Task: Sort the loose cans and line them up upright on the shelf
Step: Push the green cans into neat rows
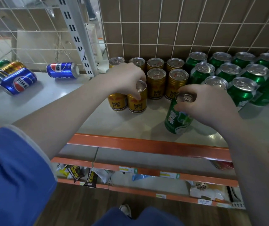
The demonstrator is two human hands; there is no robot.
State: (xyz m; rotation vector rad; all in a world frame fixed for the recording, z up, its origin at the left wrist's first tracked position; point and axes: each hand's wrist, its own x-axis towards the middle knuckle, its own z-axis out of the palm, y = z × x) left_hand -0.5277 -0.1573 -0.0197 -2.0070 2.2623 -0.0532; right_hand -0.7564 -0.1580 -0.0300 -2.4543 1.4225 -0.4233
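left hand (pixel 127 77) grip closed on gold red bull can (pixel 137 98), seating it in its row; right hand (pixel 207 105) grip holding tilted green can (pixel 178 118) by the rim, bound for green block.

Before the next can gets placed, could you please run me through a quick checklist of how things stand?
1. Left hand gripping gold can by its top: ok.
2. Gold can upright beside the gold group: ok.
3. Right hand gripping green can: ok.
4. Green can upright: not ok, it tilts.
5. Green can lined up with the green group: not ok, it sits apart, in front.
6. Loose cans cleared: not ok, the Pepsi can and others lie on their sides at left.
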